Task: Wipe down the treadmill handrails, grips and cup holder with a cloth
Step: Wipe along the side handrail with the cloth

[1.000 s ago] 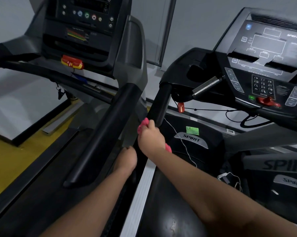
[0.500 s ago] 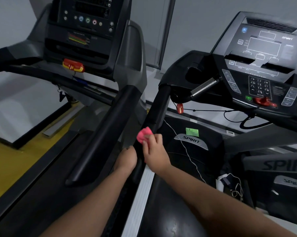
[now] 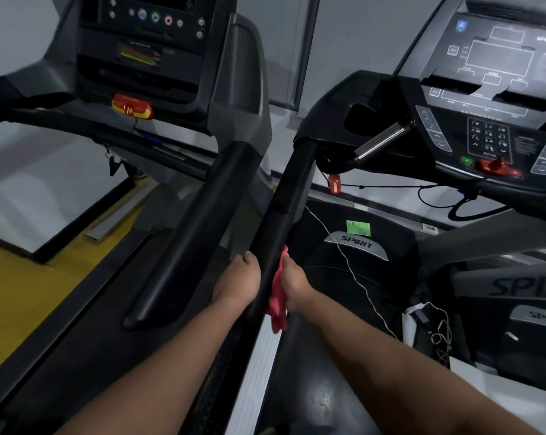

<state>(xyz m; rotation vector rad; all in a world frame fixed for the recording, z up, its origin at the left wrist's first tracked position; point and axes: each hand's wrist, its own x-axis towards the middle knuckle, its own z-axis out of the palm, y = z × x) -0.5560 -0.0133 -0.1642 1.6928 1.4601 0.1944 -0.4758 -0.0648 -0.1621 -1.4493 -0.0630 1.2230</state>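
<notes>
Now, frame centre | left hand (image 3: pixel 238 281) curls round the black handrail (image 3: pixel 284 202) | right hand (image 3: pixel 292 282) clamps pink cloth (image 3: pixel 278 298) against its right side.

Dim, cool indoor light; glossy black surfaces catch faint glare, and edges bow outward (wide-angle), slightly soft.
</notes>
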